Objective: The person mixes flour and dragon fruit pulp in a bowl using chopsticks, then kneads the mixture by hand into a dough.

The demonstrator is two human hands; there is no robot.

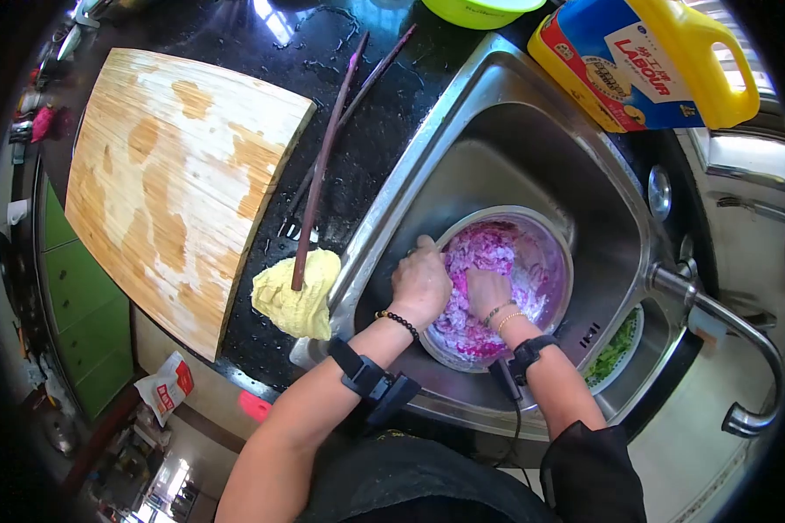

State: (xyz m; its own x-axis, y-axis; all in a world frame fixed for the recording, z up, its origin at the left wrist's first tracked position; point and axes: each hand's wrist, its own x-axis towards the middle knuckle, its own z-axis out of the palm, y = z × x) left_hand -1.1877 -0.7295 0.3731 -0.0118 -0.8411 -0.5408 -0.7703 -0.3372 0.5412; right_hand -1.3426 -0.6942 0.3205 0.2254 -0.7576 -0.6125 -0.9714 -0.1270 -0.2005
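Note:
A round metal bowl point(569, 269) sits in the steel sink point(488, 166), filled with a wet purple and white shredded mixture point(480, 248). My left hand point(422, 283) is at the bowl's left rim, its fingers curled and the thumb up against the rim. Inside the bowl, my right hand point(488, 295) is pushed into the mixture, which hides its fingertips. Dark straps with small devices are on both wrists, along with bracelets.
Left of the sink lie a wooden cutting board point(170, 183), a yellow cloth point(298, 296) and two dark sticks point(323, 166). A yellow jug point(645, 65) stands at the back right. The faucet point(724, 305) and a bowl of chopped greens point(615, 353) are at the right.

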